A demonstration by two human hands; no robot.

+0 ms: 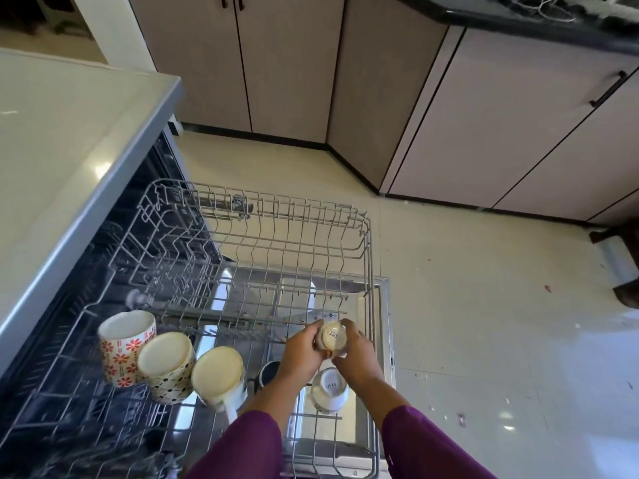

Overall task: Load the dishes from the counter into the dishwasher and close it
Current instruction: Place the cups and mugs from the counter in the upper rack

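The grey wire upper rack of the open dishwasher is pulled out over the lowered door. Both hands hold one small cream cup upside down over the rack's right side: my left hand grips its left side, my right hand its right. Just below stands another upturned white cup. A dark mug shows beside my left forearm. Three upturned mugs sit at the rack's left: a red-flowered one, a dotted one and a plain cream one.
A pale countertop runs along the left above the dishwasher. Beige cabinets line the far wall and the right. The tiled floor lies to the right of the door, with a dark object at the right edge.
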